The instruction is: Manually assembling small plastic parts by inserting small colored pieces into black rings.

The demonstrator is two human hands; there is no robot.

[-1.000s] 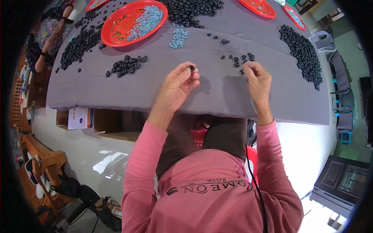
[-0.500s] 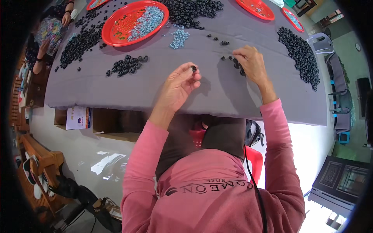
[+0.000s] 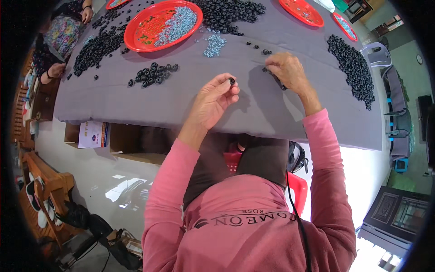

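Note:
My left hand (image 3: 215,100) is raised above the near part of the table, pinching a round black bead (image 3: 232,81) between thumb and fingertips. Its other fingers are loosely curled. To the right, my right hand (image 3: 292,75) reaches down to the cloth with fingers drawn together over a few black beads (image 3: 284,87). The hand partly covers these beads, and whatever is between its fingertips is hidden. Just beyond it lie several loose black beads (image 3: 266,52).
Grey cloth (image 3: 181,106) covers the table. Black beads lie in a small cluster (image 3: 154,75) and larger heaps (image 3: 351,68). A red plate (image 3: 136,49) holds small pale-blue pieces; a small pile (image 3: 214,44) lies beside it. Another person's hand (image 3: 56,70) is at the left edge.
My right hand's fingertips have shifted slightly left over the beads. My left hand still pinches its bead. The other person's near hand has lowered toward the table edge.

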